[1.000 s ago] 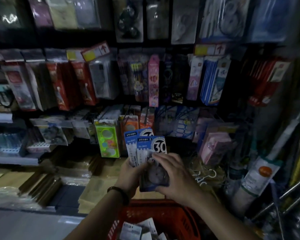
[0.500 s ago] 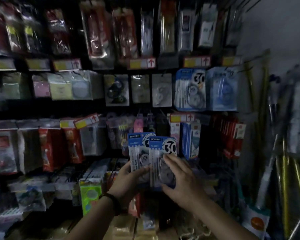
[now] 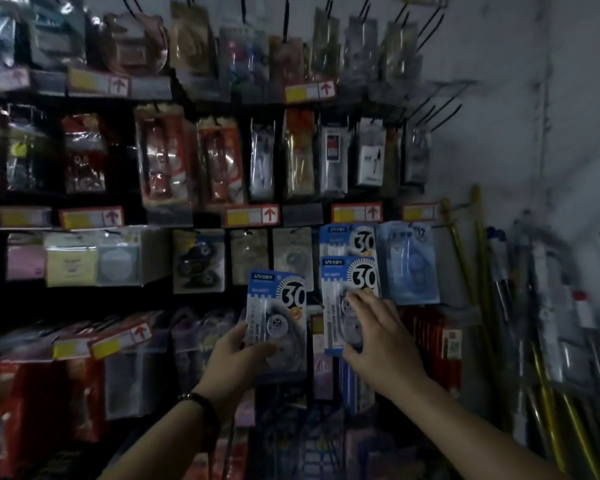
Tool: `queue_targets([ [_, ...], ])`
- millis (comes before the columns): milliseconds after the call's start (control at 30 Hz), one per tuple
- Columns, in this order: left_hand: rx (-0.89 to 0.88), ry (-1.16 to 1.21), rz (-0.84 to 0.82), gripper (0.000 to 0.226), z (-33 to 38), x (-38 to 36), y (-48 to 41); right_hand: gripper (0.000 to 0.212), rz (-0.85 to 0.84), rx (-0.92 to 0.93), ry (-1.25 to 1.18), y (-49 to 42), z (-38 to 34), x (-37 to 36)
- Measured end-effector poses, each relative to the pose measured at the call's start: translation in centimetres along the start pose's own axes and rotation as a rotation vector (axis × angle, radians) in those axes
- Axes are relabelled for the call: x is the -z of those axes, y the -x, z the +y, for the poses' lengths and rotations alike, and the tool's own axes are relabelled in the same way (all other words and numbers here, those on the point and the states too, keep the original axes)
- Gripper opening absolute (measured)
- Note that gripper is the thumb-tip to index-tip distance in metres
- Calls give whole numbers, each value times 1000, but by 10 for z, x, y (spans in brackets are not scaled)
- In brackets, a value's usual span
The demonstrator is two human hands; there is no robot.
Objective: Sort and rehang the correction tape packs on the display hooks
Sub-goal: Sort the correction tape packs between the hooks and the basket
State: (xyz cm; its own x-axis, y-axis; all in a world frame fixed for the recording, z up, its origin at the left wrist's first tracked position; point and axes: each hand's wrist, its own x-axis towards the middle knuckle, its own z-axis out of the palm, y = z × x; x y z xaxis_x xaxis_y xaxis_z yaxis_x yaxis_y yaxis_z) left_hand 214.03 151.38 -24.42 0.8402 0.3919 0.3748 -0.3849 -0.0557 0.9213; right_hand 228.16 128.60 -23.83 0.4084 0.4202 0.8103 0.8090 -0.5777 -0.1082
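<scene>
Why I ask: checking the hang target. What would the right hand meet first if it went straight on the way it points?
Probably the hanging 30 pack directly above: the right hand points up the display, and the held pack overlaps it in view. Depth between them is unclear.

Display rack (image 3: 118, 301): dark backing panel in several tiers, filling the left and middle.
Price label strips (image 3: 252, 216): yellow with red arrows, along the front edge of each tier.
Bare hooks (image 3: 440, 112): black wire, at the rack's upper right corner.
Wall (image 3: 551, 98): pale grey and scuffed, right of the rack.
Poles (image 3: 478, 223): yellow and silver, leaning against the wall just beside the rack's right edge.
Light: dim throughout.
</scene>
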Motion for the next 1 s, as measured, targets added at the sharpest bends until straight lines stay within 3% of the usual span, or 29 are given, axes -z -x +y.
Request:
queue_targets([
  [367, -56, 14, -11, 32, 17, -20, -46, 81, 20, -11, 98, -74, 19, 14],
  [1000, -4, 11, -1, 30, 18, -22, -49, 94, -131, -53, 97, -103, 34, 6],
])
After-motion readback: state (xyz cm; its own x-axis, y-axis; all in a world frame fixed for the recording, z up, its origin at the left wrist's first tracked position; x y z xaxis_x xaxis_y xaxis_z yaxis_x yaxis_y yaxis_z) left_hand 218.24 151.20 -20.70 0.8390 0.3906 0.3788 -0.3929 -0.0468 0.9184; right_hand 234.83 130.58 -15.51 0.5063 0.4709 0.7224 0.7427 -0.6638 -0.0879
